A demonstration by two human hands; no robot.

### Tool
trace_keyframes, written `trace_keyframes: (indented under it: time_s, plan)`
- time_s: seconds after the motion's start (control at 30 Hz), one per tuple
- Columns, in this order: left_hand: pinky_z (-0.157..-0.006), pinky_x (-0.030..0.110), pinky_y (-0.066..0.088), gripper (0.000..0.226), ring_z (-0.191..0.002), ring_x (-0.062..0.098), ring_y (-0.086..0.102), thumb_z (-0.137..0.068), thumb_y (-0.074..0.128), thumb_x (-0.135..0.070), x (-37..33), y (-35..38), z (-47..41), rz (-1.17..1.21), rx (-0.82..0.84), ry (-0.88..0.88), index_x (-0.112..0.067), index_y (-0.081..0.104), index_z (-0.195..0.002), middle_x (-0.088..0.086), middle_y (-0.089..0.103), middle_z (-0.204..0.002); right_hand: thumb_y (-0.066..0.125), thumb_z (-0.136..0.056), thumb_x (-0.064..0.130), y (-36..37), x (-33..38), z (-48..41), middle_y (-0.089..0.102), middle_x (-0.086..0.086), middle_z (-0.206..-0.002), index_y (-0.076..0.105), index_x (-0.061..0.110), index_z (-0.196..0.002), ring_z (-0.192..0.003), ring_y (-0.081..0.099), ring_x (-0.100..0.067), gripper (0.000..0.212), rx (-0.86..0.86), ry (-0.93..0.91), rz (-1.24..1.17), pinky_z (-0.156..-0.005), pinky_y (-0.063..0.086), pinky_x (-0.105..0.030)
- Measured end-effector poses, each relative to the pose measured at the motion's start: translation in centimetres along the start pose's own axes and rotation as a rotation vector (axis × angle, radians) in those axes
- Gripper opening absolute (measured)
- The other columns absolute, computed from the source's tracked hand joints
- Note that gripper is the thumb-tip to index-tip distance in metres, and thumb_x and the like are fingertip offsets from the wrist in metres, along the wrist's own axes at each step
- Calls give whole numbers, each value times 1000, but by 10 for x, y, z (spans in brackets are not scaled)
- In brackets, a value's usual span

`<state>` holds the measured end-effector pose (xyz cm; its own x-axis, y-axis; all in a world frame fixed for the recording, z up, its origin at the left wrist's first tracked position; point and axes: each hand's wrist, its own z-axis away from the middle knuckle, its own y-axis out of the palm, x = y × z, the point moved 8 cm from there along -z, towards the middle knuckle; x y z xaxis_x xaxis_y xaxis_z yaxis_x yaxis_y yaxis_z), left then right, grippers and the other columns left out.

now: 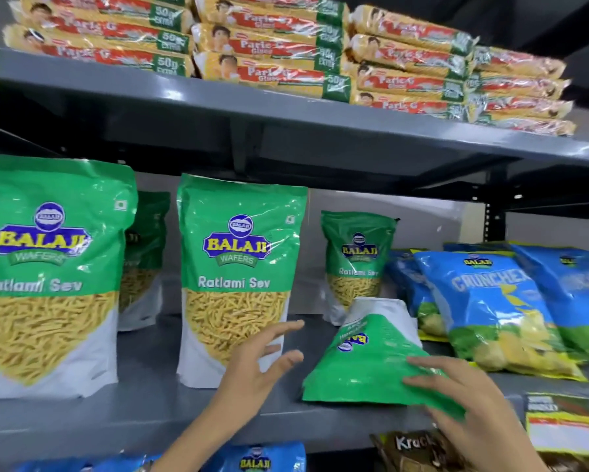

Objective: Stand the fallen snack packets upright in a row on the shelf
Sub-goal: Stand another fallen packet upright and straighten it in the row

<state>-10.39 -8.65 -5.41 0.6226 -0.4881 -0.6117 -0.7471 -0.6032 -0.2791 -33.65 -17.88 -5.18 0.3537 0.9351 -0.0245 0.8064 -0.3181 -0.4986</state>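
Packet point(364, 366), green, fallen on shelf point(150, 407), near corner pinched in right grip point(466, 403); left grip point(252, 366) spread alongside.

The grey shelf point(150, 413) in front of me carries green sev packets along its left and middle. A big packet point(48, 277) stands upright at the far left, near the front edge, with a second packet point(143, 253) upright just behind its right side. The middle packet point(238, 277) stands upright too, apart from the big one. Further back and to the right, a small packet point(356, 264) stands upright near the back wall. In front of it the fallen packet point(364, 362) lies flat — base toward the back, top at the front edge. On the right, blue packets point(483, 301) lie tilted back, overlapping one another.
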Motion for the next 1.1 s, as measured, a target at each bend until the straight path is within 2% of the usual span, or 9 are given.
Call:
trace_keyframes:
  time_s: [0.1, 0.17, 0.27, 0.4, 0.6, 0.77, 0.87, 1.0, 1.1]
  plan:
    - [-90, 12, 44, 38, -111, -8, 54, -74, 60, -35, 0, 9, -10, 32, 66, -5, -35, 56, -112, -17, 59, -121, 72, -72, 12, -9, -21, -11, 70, 6, -95, 76, 17, -75, -88, 59, -6, 7, -121, 65, -167, -79, 45, -27]
    - [-87, 10, 43, 39, -111, -8, 55, -75, 64, -25, 0, 12, -19, 106, 66, -10, -33, 55, -112, -12, 60, -120, 76, -65, -4, -16, -32, -32, 71, 10, -87, 73, 18, -77, -86, 61, -4, 25, -166, 119, -289, -81, 48, -18]
    - [-87, 8, 42, 46, -110, -8, 55, -78, 65, -9, 3, 15, -39, 185, -10, -2, -33, 51, -114, -10, 59, -122, 70, -73, 3, -27, -53, -74, 70, 27, -78, 68, 30, -76, -83, 61, 8, 26, -211, 236, -475, -77, 44, -4]
    - [-89, 4, 39, 63, -121, 4, 45, -80, 65, -11, 15, 41, -77, 146, -32, -43, -26, 34, -133, -1, 43, -138, 71, -76, 8, -36, -85, -132, 65, 22, -69, 70, 21, -75, -64, 57, 17, 13, -251, 271, -490, -61, 41, -1]
    - [-108, 27, 25, 99, -132, 6, 28, -67, 65, -55, 40, 96, -116, -66, 64, -156, -22, 14, -145, -1, 32, -149, 72, -77, 15, -21, -145, -184, 67, 10, -70, 71, 16, -78, -57, 58, 8, 2, -265, 384, -672, -57, 46, -5]
    - [-90, 16, 36, 71, -123, 11, 46, -73, 66, -51, 49, 120, -144, -23, 57, -199, -29, 31, -131, -15, 50, -125, 69, -80, 12, -2, -179, -211, 70, 3, -71, 68, 13, -79, -57, 65, -9, 2, -208, 555, -907, -51, 55, -16]
    - [-73, 1, 40, 61, -115, 10, 53, -70, 68, -49, 56, 125, -153, 56, -7, -215, -30, 37, -119, -11, 56, -117, 72, -78, 16, 6, -191, -219, 69, 6, -75, 65, 22, -75, -67, 64, -9, 10, -183, 590, -898, -66, 54, -19]
    - [-97, 28, 43, 88, -118, 14, 52, -60, 65, -60, 63, 124, -155, 54, -72, -237, -17, 36, -132, 0, 55, -132, 73, -77, 23, 12, -208, -216, 67, -2, -93, 62, 18, -92, -84, 62, -18, 20, -176, 622, -897, -77, 51, -32]
    - [-76, 5, 44, 63, -95, -5, 56, -65, 69, -54, 64, 122, -157, 57, -62, -218, -28, 42, -115, -11, 58, -115, 64, -85, 25, 26, -218, -198, 68, -5, -100, 58, 14, -103, -83, 65, -19, 22, -198, 683, -1057, -65, 54, -28]
